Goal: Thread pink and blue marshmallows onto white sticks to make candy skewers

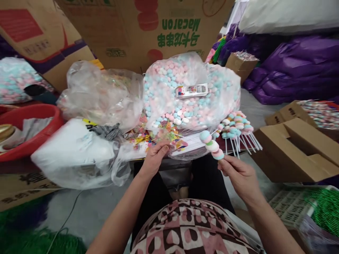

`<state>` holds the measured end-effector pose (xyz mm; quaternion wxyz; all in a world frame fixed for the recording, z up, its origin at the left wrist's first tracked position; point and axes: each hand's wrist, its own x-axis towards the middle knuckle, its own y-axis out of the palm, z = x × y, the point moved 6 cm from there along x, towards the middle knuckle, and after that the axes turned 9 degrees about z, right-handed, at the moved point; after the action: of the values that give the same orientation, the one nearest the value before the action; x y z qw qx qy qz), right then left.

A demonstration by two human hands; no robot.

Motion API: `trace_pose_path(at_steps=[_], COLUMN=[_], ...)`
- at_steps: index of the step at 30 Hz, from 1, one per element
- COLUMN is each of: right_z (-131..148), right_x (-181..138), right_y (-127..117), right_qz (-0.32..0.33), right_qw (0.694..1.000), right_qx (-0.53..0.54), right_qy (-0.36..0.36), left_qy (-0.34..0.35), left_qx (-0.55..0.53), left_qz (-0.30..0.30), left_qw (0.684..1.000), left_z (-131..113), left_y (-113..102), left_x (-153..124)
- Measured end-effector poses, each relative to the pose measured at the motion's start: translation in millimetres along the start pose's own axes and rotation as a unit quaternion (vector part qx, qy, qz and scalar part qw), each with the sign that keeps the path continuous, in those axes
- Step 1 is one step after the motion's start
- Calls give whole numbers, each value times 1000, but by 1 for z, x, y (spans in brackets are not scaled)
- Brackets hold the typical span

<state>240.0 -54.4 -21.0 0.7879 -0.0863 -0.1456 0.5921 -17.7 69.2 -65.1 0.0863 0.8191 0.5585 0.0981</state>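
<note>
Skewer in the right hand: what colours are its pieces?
Pastel blue, green, white and pink pieces on the skewer; head view.

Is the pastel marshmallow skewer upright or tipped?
Tipped: the pastel marshmallow skewer leans up and left from the right hand, which pinches its lower end.

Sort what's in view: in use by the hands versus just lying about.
In use: right hand holding candy skewer; left hand at loose gummies; pile of skewers; bag of pastel candies.
Lying about: red basin; Macaron carton; purple bags; open cardboard box.
</note>
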Motion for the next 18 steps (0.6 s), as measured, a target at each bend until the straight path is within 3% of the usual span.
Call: trace_pose_path(at_steps=[9, 18], right_z=[26, 26], right_x=[2, 11], right_y=[-15, -31], right_qz=[97, 121], right_qw=[977, 927], right_qx=[-142, -308], right_qy=[-125, -177], left_qy=[81, 114], left_qx=[186, 289], left_qz=[92, 140], left_qw=[975, 940], left_z=[-21, -30], left_y=[5, 12], left_x=[-5, 0])
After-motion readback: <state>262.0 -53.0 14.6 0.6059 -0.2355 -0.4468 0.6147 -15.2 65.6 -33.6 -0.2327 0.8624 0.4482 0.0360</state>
